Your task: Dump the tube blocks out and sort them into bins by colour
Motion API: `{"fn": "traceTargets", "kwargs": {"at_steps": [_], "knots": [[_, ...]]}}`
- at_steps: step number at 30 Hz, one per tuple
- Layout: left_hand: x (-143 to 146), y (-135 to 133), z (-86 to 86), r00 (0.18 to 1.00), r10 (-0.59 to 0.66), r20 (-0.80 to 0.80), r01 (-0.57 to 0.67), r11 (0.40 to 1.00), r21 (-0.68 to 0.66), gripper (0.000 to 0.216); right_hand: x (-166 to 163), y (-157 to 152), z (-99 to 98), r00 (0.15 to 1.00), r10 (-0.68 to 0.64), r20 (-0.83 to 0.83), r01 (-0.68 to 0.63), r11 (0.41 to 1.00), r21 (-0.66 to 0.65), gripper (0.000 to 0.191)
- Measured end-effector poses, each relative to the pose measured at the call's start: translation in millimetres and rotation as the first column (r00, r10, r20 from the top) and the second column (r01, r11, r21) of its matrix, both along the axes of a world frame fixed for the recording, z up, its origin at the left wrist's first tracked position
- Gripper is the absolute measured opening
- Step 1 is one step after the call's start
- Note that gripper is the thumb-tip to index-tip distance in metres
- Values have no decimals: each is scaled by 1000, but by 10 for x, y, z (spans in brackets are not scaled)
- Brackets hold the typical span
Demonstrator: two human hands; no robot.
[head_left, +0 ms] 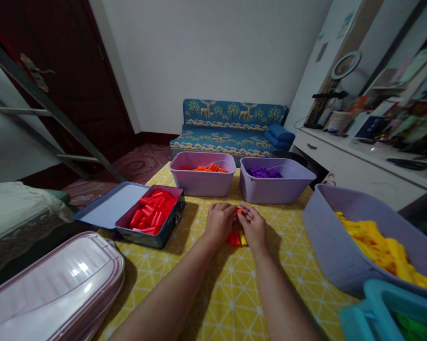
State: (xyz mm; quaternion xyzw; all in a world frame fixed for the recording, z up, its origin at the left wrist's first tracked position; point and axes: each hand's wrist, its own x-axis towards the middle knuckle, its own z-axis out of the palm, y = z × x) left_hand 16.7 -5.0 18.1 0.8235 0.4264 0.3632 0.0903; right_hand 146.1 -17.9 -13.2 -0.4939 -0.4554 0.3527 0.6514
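My left hand [219, 219] and my right hand [253, 226] come together above the middle of the yellow patterned table. Between their fingertips they pinch a small orange plastic piece [239, 210], partly hidden by the fingers. Just below it, between my wrists, lie red-orange plastic pieces [233, 238] and a yellow piece [242, 238] side by side. Whether the held piece touches these is hard to see. Left of my hands stands an open tin box [179, 208] filled with red plastic pieces [152, 211].
Lilac bins hold orange pieces [211, 168], purple pieces [265, 173] and yellow pieces [384, 246]. A turquoise basket [373, 296] with green pieces stands front right. Pink-white lids [53, 289] lie at the left. Behind the table is a blue sofa [227, 135].
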Motion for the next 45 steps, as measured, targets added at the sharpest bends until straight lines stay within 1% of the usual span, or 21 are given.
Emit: {"fn": "traceTargets", "kwargs": {"at_steps": [2, 5, 9, 11, 13, 17, 19, 22, 24, 26, 30, 32, 33, 35, 36, 38, 40, 41, 42, 43, 45], "knots": [[-18, 11, -49, 1000, -5, 1, 6, 999, -49, 28, -14, -15, 19, 1000, 13, -6, -13, 1000, -18, 46], [-38, 35, -74, 1000, 3, -9, -3, 998, -60, 28, -21, -34, 38, 1000, 12, 18, -12, 999, -35, 45], [-66, 27, -6, 997, 64, 34, -64, 998, 27, 25, -11, -32, 20, 998, 14, 57, -10, 998, -62, 42], [-114, 67, 129, 993, 102, 60, -109, 987, 117, 26, -1, -18, 0, 998, 14, 63, -8, 996, -86, 41], [-194, 175, 340, 987, 151, 56, -160, 965, 207, 27, 7, -4, -14, 997, 14, 69, -7, 994, -106, 39], [-389, 560, 783, 942, 334, 20, -323, 894, 309, 29, 5, -1, -4, 996, 7, 94, 4, 993, -115, 41], [-456, 753, 903, 914, 406, -22, -379, 871, 312, 28, -1, -11, 15, 996, -1, 88, 11, 994, -113, 45], [-493, 936, 940, 885, 443, -141, -403, 883, 242, 26, -8, -25, 39, 998, -9, 67, 18, 991, -129, 50], [-487, 977, 929, 874, 445, -196, -417, 893, 169, 28, -9, -24, 42, 998, -7, 63, 15, 991, -136, 51], [-470, 959, 928, 871, 448, -203, -432, 894, 118, 30, -5, -15, 32, 998, -4, 69, 13, 991, -133, 50], [-409, 754, 911, 909, 413, -61, -397, 901, 173, 27, 14, 8, 4, 996, -36, 79, 45, 992, -115, 47], [-358, 567, 837, 940, 342, 10, -338, 924, 180, 28, 27, 6, 1, 995, -64, 74, 72, 992, -106, 47], [-330, 460, 778, 959, 285, 11, -283, 948, 148, 27, 32, 2, 4, 995, -76, 60, 83, 991, -105, 47], [-281, 240, 627, 989, 141, -50, -141, 990, -3, 24, 39, -13, 14, 996, -87, 20, 89, 991, -104, 45], [-262, 136, 544, 993, 57, -104, -66, 994, -86, 30, 40, -19, 18, 996, -89, -1, 89, 991, -104, 44], [-240, -37, 383, 974, -102, -203, 64, 980, -186, 67, 38, -27, 19, 996, -85, -20, 82, 991, -103, 43], [-227, -144, 241, 945, -203, -255, 149, 965, -217, 96, 32, -25, 11, 997, -76, -8, 75, 992, -97, 42], [-219, -167, 178, 940, -228, -254, 172, 959, -225, 102, 29, -21, 5, 997, -73, 1, 73, 993, -94, 42], [-208, -169, 118, 944, -230, -235, 175, 957, -233, 100, 27, -16, -2, 998, -67, 9, 68, 993, -92, 42], [-193, -151, 60, 956, -213, -204, 162, 957, -239, 91, 27, -9, -9, 998, -64, 14, 65, 994, -91, 42], [-152, -71, -47, 982, -145, -121, 112, 963, -245, 65, 32, 7, -24, 997, -67, 30, 70, 994, -84, 42]]}}
